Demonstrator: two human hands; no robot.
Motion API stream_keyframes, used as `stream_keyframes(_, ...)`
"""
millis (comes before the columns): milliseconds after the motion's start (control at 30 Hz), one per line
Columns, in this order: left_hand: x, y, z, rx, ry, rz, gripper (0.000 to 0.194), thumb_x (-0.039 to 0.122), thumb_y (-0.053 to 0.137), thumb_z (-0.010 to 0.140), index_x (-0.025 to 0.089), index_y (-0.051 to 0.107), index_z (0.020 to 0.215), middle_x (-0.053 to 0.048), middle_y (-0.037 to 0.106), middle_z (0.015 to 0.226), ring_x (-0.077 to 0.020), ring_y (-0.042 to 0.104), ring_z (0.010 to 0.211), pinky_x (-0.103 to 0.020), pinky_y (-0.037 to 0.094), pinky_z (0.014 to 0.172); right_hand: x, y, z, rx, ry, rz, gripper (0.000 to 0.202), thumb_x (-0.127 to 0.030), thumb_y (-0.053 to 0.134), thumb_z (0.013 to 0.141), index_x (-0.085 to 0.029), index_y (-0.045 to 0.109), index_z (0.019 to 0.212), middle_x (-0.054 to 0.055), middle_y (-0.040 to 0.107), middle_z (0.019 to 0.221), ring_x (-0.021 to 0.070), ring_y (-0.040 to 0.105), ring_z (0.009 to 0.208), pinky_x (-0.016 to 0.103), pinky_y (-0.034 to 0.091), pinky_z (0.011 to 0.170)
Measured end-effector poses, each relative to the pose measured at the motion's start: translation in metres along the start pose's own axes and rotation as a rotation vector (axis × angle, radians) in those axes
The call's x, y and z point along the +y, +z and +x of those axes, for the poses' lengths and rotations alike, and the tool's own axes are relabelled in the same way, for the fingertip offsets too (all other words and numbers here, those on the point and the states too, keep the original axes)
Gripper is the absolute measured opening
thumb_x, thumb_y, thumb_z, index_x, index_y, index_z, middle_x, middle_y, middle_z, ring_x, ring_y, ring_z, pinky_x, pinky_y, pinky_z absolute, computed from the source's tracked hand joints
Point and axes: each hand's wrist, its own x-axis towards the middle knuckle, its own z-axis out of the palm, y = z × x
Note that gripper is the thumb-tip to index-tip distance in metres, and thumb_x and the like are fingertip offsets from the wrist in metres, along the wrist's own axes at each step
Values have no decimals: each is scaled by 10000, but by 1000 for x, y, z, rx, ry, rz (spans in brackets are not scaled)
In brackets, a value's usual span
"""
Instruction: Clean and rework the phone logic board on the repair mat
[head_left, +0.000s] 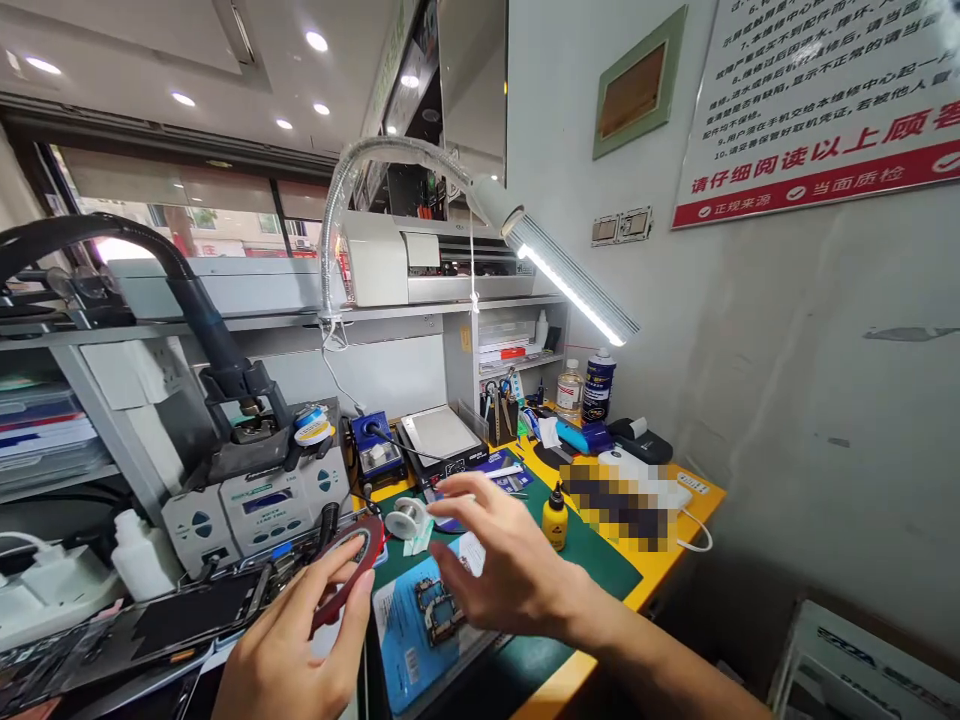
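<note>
With left hand [292, 640] gripped a red tape roll [374, 545] between thumb and fingers; held right hand [514, 560] nearby, with thumb and fingertips well apart, above a blue sheet [405, 675] bearing a circuit board [442, 622], near a yellow bottle [555, 526].

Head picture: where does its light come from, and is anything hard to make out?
In the head view, the lamp shines white and ceiling lights glow; in the head view, glare whitens part of the wall sign; in the head view, pixel blocks hide what lies right of the yellow bottle; in the head view, the left hand and right hand look fairly clear.
</note>
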Motion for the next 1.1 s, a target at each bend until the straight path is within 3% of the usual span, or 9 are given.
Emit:
stream_keyframes(67, 1, -1, 1, -6, -52, -30, 332, 550, 661, 967, 340, 734, 1215, 20, 843, 1016, -166, 802, 748, -211, 597, 551, 16, -34, 17, -28, 242, -179, 142, -298, 634, 1017, -211, 733, 1073, 96, 770, 1122, 226, 734, 1065, 340, 618, 957)
stream_keyframes(100, 3, -2, 1, -12, -90, -51, 336, 561, 659, 961, 338, 742, 1198, 22, 842, 990, -165, 795, 731, -210, 591, 543, 31, -51, 29, -22, 338, -246, 183, -281, 575, 1065, -195, 732, 1030, 95, 772, 1072, 219, 736, 1007, 346, 619, 925)
stream_keyframes(200, 8, -6, 4, -21, -246, -125, 403, 633, 644, 935, 315, 765, 1152, 16, 835, 915, -173, 780, 703, -220, 604, 565, 91, -90, 72, -67, 511, -370, 219, -277, 555, 1119, -146, 728, 1089, 95, 762, 1091, 228, 736, 1004, 412, 618, 937)
stream_keyframes(300, 11, -7, 7, -23, -377, -236, 519, 721, 647, 881, 280, 779, 1121, -14, 839, 902, -222, 816, 805, -269, 662, 714, 146, -102, 111, -223, 631, -445, 279, -376, 708, 1066, -151, 717, 1230, 82, 734, 1226, 251, 737, 1036, 430, 642, 904)
stream_keyframes(400, 10, -7, 8, 17, -462, -315, 556, 748, 636, 876, 266, 776, 1116, -37, 849, 962, -262, 829, 941, -301, 671, 798, 176, -93, 136, -351, 670, -500, 337, -367, 725, 1057, -155, 690, 1316, 107, 703, 1316, 274, 726, 1110, 457, 640, 939)
stream_keyframes(600, 3, -6, 12, 46, -449, -329, 571, 759, 643, 832, 250, 800, 1037, -52, 852, 909, -279, 836, 869, -307, 672, 701, 197, -62, 158, -513, 685, -562, 346, -360, 717, 1063, -176, 676, 1353, 125, 677, 1378, 278, 708, 1166, 479, 626, 981)
stream_keyframes(800, 13, -7, 10, 77, -462, -327, 514, 709, 620, 889, 256, 771, 1078, -40, 846, 946, -274, 820, 932, -310, 648, 731, 203, -51, 162, -609, 745, -546, 332, -360, 708, 1069, -181, 677, 1347, 113, 687, 1356, 267, 718, 1133, 468, 637, 955)
stream_keyframes(933, 12, -10, 13, 78, -486, -326, 508, 703, 623, 881, 257, 771, 1073, -34, 844, 939, -263, 822, 929, -296, 649, 747, 199, -56, 168, -588, 751, -538, 342, -364, 714, 1065, -169, 675, 1344, 110, 695, 1332, 266, 726, 1108, 459, 645, 931)
stream_keyframes(1100, 3, -14, 17, 49, -499, -334, 549, 725, 662, 804, 249, 794, 1042, -53, 846, 900, -284, 832, 896, -303, 662, 702, 189, -75, 179, -445, 695, -560, 344, -373, 720, 1059, -163, 684, 1329, 105, 696, 1334, 281, 720, 1132, 473, 636, 953)
